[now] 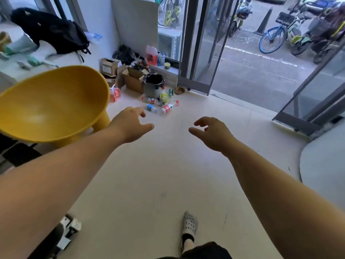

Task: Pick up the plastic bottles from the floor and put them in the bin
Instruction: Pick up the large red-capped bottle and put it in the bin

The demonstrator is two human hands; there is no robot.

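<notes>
Several plastic bottles lie on the pale floor ahead of me: one with a red label (167, 108), one with a blue label (151, 107), another red-labelled one (152, 100) and a yellow-green one (164, 95) leaning by the bin. The grey bin (152, 88) with a black liner stands just behind them. My left hand (131, 125) is stretched forward with fingers apart, holding nothing, short of the bottles. My right hand (211, 132) is also out in front, fingers loosely curled and apart, holding nothing.
A large yellow tub chair (54, 103) stands at my left. Cardboard boxes (133, 79) sit left of the bin, a green can (171, 92) and a small brown bowl (180, 90) to its right. Glass doors (197, 43) open onto the street. My shoe (189, 223) is below.
</notes>
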